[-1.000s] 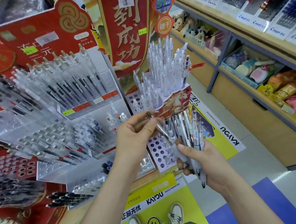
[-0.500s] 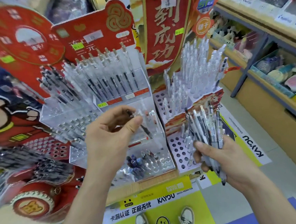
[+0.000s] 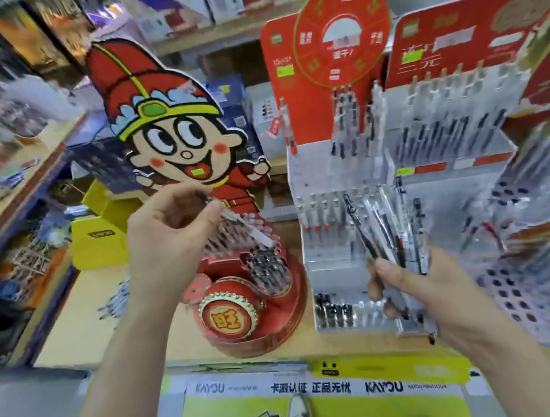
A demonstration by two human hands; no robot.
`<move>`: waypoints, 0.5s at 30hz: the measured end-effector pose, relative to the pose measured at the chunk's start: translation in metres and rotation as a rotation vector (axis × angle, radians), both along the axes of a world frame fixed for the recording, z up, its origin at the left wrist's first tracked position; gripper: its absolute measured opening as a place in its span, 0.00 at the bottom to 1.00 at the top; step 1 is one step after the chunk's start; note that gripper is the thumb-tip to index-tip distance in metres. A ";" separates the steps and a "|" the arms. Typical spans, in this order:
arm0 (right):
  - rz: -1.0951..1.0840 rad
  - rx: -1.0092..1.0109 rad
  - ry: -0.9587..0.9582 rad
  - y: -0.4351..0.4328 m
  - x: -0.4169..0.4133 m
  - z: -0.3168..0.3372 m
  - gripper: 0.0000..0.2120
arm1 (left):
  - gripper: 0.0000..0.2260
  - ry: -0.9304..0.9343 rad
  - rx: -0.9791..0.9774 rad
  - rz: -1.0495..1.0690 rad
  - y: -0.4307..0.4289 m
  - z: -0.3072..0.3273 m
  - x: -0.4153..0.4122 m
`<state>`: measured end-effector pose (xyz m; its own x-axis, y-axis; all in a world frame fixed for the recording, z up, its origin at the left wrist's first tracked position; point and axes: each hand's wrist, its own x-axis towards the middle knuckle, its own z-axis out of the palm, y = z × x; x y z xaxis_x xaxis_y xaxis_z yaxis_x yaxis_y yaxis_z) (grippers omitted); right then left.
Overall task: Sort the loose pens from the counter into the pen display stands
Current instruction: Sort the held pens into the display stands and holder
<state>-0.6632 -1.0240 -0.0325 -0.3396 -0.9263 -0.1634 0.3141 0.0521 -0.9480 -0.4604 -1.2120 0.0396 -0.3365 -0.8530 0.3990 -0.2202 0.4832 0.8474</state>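
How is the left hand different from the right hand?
The left hand pinches one pen; the right hand grips a whole bunch. The left hand's pen slants down toward the red stand; the right hand's bunch fans upward before the clear stand. Both hold pens.

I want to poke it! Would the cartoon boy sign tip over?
Probably bends or wobbles: the cartoon boy sign looks like thin flat card, tall above its round red stand. That wide base, loaded with pens, likely keeps it from toppling.
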 end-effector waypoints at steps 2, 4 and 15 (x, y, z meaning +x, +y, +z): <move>-0.027 0.016 0.014 -0.022 0.027 -0.002 0.29 | 0.08 0.035 0.000 0.014 -0.022 -0.003 0.028; -0.103 0.048 0.068 -0.043 0.051 -0.005 0.29 | 0.08 0.078 0.015 0.034 -0.044 -0.008 0.055; -0.200 0.164 0.062 -0.126 0.140 -0.006 0.06 | 0.07 -0.041 0.075 0.120 -0.132 -0.074 0.133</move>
<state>-0.5232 -1.1497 -0.0387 -0.5275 -0.8025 -0.2789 0.2750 0.1493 -0.9498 -0.3276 -1.3439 -0.0342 -0.2447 -0.9151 0.3205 -0.3076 0.3867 0.8694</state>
